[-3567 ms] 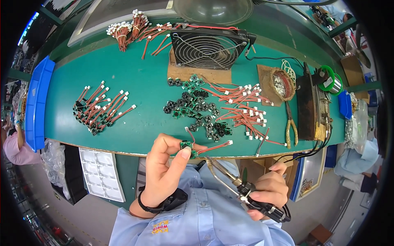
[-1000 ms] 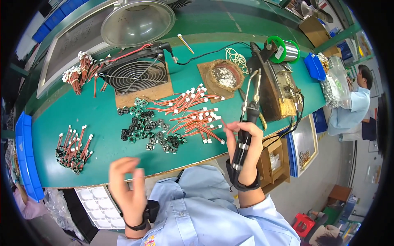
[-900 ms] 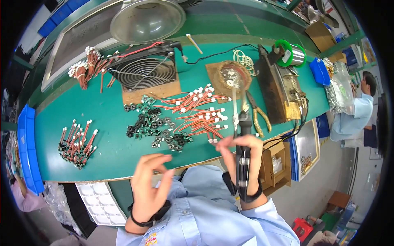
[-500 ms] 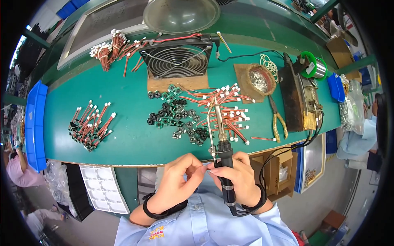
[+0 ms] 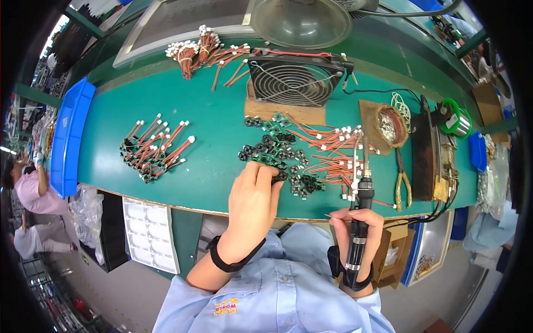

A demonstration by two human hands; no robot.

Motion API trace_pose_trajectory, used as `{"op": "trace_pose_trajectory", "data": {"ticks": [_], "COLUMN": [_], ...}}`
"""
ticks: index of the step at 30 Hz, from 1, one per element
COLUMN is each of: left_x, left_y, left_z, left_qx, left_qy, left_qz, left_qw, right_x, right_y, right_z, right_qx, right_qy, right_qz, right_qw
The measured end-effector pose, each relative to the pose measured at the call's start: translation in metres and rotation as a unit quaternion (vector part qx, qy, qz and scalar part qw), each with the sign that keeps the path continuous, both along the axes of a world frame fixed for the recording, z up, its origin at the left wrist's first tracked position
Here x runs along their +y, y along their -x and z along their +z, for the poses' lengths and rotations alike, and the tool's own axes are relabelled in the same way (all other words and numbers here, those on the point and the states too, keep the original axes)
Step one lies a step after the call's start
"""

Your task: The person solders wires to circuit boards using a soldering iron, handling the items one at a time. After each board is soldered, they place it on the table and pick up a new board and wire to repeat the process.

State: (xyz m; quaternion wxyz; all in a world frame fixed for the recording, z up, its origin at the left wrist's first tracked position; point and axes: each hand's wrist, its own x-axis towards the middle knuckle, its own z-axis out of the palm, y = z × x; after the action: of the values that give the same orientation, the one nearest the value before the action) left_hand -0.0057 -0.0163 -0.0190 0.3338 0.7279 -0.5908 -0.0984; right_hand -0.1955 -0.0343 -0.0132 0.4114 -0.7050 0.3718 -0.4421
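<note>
My left hand [image 5: 252,194] reaches into a pile of small green circuit boards with black parts [image 5: 265,149]; thumb and fingers close around a dark piece at its near edge, their tips partly hidden. In my right hand [image 5: 363,222], at the table's front edge, a black soldering iron [image 5: 365,194] stands upright, its metal tip pointing away from me. A thin strand sticks out between that thumb and finger. Red-and-black wires with white connectors [image 5: 333,161] lie right of the boards. Boards with wires attached [image 5: 152,150] form a group on the left.
A fan [image 5: 294,80] stands at the back on a wooden board. To the right are a round tray of solder scraps [image 5: 390,126], pliers [image 5: 401,183], a green solder spool [image 5: 456,117] and a dark soldering station [image 5: 425,158]. A blue bin [image 5: 72,139] sits at the left end.
My hands have come apart. The left moved forward onto the board pile; the right moved right with the soldering iron. The whole view has shifted.
</note>
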Motion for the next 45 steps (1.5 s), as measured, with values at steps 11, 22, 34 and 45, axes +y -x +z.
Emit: {"op": "trace_pose_trajectory", "data": {"ticks": [11, 22, 34, 45], "left_x": [0.023, 0.019, 0.041, 0.042], "left_y": [-0.016, -0.002, -0.001, -0.003], "left_z": [-0.013, -0.026, -0.004, 0.024], "left_qx": [0.054, 0.033, 0.22, 0.342], "left_qy": [0.046, 0.065, 0.109, 0.077], "left_qz": [-0.103, -0.017, -0.084, -0.148], "left_qw": [0.992, 0.997, 0.966, 0.925], "right_x": [-0.008, -0.001, 0.003, -0.001], "right_y": [-0.002, 0.003, -0.016, -0.029], "right_z": [0.003, -0.001, 0.022, 0.035], "right_qx": [-0.077, 0.003, -0.038, -0.057], "right_qy": [-0.121, -0.073, -0.067, -0.047], "right_qz": [0.026, -0.078, -0.022, -0.054], "right_qw": [0.989, 0.994, 0.997, 0.996]}}
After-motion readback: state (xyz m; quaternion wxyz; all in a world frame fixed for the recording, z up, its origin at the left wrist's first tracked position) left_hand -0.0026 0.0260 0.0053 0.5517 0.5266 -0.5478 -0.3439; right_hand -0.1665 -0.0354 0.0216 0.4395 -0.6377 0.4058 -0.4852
